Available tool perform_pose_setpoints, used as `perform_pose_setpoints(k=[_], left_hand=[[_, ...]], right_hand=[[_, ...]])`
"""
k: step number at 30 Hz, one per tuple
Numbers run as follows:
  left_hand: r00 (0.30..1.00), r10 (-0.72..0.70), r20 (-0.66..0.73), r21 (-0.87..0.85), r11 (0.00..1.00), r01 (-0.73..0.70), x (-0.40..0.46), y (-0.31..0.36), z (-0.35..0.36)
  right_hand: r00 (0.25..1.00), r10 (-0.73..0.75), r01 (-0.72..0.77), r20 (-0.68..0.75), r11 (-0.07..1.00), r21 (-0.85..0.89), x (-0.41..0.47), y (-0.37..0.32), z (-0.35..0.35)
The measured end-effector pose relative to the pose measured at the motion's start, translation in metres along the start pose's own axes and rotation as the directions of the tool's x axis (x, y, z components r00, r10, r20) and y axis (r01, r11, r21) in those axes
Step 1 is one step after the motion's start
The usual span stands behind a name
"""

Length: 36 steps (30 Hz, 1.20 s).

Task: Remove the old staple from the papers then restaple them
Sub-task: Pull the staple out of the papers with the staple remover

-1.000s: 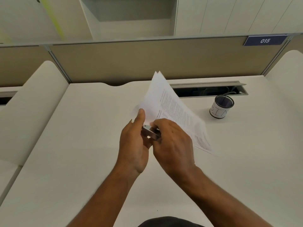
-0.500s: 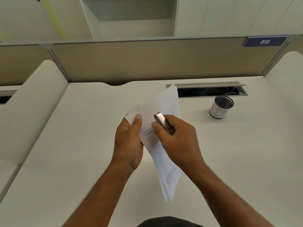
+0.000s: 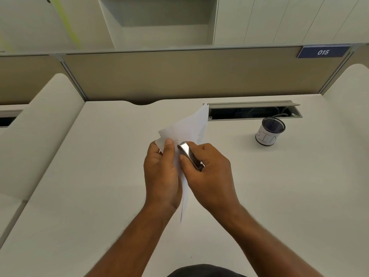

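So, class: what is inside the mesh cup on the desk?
The cup stands upright on the desk, away from both hands. Only dark mesh wall shows at its open top; no object sticks out. Its bottom is hidden by the rim.

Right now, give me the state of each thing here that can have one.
White printed papers: held up off the desk, pinched at a corner.
Shiny metal stapler: gripped, tip at the papers' corner.
Left hand: holding the papers.
Right hand: closed around the stapler.
Dark mesh cup: upright.
Desk cable hatch: open.

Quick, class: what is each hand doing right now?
Left hand: closed, pinching the papers near their corner.
Right hand: closed around a metal stapler.
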State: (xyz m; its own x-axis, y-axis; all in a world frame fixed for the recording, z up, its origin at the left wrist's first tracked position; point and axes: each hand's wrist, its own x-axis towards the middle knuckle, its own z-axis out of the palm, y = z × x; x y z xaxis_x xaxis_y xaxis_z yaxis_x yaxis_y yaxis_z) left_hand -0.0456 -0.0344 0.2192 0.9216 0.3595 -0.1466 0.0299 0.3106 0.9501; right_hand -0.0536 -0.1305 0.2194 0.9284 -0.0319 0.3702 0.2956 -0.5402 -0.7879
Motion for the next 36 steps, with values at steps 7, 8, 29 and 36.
perform_pose_setpoints(k=[7, 8, 29, 36], left_hand=[[0.999, -0.025, -0.034, -0.087, 0.996, 0.021, -0.0058, 0.0006, 0.0022], [0.999, -0.03, -0.037, -0.102, 0.994, 0.026, -0.0062, 0.0009, 0.0025], [0.996, -0.083, -0.035, -0.237, 0.969, 0.072, -0.0072, 0.0057, 0.0063], [0.996, -0.087, -0.034, -0.255, 0.964, 0.075, -0.0085, 0.0064, 0.0067]], right_hand=[[0.998, -0.027, 0.027, -0.054, 1.0, -0.005, 0.0028, -0.0033, 0.0011], [0.998, -0.025, 0.025, -0.053, 1.0, -0.006, 0.0033, -0.0037, 0.0011], [0.997, 0.048, -0.034, -0.064, 0.977, 0.21, 0.004, -0.0063, 0.0054], [0.996, 0.063, -0.045, -0.057, 0.959, 0.278, 0.0024, -0.0053, 0.0053]])
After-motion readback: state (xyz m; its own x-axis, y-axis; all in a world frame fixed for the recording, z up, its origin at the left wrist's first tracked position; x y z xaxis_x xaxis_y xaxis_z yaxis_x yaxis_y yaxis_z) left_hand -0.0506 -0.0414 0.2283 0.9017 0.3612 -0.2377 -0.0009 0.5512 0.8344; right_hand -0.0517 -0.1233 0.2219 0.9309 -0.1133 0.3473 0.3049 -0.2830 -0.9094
